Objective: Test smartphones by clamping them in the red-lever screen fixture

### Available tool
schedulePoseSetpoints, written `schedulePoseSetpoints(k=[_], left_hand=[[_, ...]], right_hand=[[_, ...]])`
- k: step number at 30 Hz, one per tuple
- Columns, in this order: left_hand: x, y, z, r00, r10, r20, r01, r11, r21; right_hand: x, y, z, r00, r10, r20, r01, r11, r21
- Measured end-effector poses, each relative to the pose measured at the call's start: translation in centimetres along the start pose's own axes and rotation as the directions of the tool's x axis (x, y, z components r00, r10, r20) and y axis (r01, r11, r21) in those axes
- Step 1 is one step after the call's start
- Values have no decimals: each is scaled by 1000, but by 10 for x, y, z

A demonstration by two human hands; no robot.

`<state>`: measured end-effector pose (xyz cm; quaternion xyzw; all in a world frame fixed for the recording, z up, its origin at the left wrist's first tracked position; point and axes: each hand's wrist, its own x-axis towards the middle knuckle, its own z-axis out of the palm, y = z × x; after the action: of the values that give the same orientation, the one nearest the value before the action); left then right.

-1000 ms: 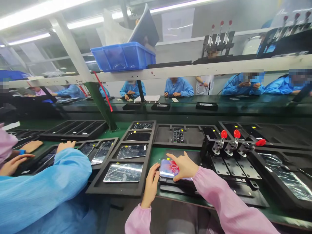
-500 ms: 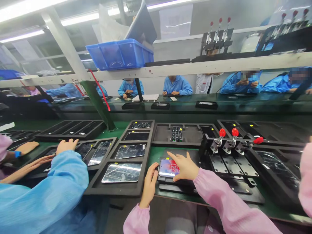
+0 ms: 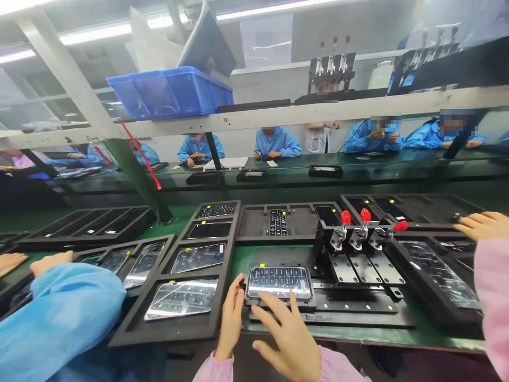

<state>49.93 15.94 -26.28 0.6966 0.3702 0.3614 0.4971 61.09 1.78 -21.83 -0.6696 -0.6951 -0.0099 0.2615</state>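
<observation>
A phone (image 3: 278,278) lies face up in a black sliding fixture (image 3: 314,298), its lit screen showing a grid of dark tiles and a bright strip along the bottom. A yellow tab sticks out at its top edge. My left hand (image 3: 231,314) is at the fixture's left side, thumb and forefinger closed around a small black knob (image 3: 242,284). Over the lower edge of the phone, my right hand (image 3: 287,335) is spread open, fingertips at the screen; whether they touch it I cannot tell. To the right, clamps with red handles (image 3: 365,215) stand over metal plates.
Left of the fixture, a black tray (image 3: 170,330) holds several phones. Another tray (image 3: 254,223) lies behind, and one more (image 3: 445,318) at right. A co-worker's blue sleeve (image 3: 75,297) reaches in at left; another person's hand (image 3: 483,225) is at right. A blue bin (image 3: 170,93) sits overhead.
The phone's screen has gone from a colourful picture to a tile grid. My right hand has drawn back toward me from the phone's right side. The view has shifted; a hand has appeared at right.
</observation>
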Motion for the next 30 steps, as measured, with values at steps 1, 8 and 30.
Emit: schedulePoseSetpoints(k=[1, 8, 30], left_hand=[[-1, -1, 1, 1000, -8, -16, 8, 1000, 10], [-10, 2, 10, 996, 3, -91, 10, 990, 143], [8, 20, 35, 923, 194, 332, -348, 789, 506]], right_hand=[[-6, 6, -2, 998, 33, -57, -33, 999, -9], [-46, 54, -17, 869, 270, -414, -244, 963, 116], [-69, 62, -43, 797, 164, -582, -26, 971, 238]])
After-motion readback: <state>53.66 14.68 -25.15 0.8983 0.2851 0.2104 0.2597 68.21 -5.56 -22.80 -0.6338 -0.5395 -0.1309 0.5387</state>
